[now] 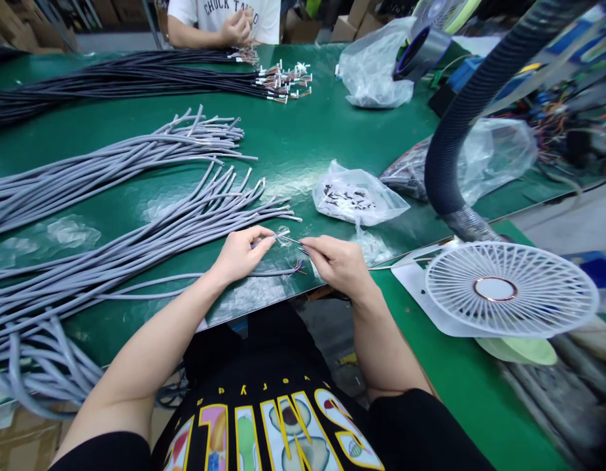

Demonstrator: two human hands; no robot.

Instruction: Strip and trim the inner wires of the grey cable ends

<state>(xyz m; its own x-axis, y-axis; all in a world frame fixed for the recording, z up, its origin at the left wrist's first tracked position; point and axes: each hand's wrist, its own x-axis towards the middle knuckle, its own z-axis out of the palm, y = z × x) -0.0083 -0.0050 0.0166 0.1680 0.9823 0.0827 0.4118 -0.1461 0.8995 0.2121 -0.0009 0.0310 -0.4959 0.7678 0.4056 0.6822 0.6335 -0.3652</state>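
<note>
My left hand [243, 254] is closed in a pinch on the end of a grey cable, mostly hidden by the fingers. Loose, shiny, clear-looking strands [283, 235] fan out from its fingertips. In my right hand [338, 263] is a thin metal tool [292, 241] that looks like tweezers, its point reaching into those strands. Just below the hands, a stripped cable end with thin coloured wires [299, 267] lies near the table's front edge. A bundle of grey cables [185, 229] spreads to the left, its cut ends close behind my left hand.
Behind my hands lies an open plastic bag of small dark pieces [349, 196]. A second grey bundle [150, 147] and black cables with white connectors [185, 82] lie farther back. At right are a black hose [450, 144] and a white fan [512, 288]. A person [224, 23] sits opposite.
</note>
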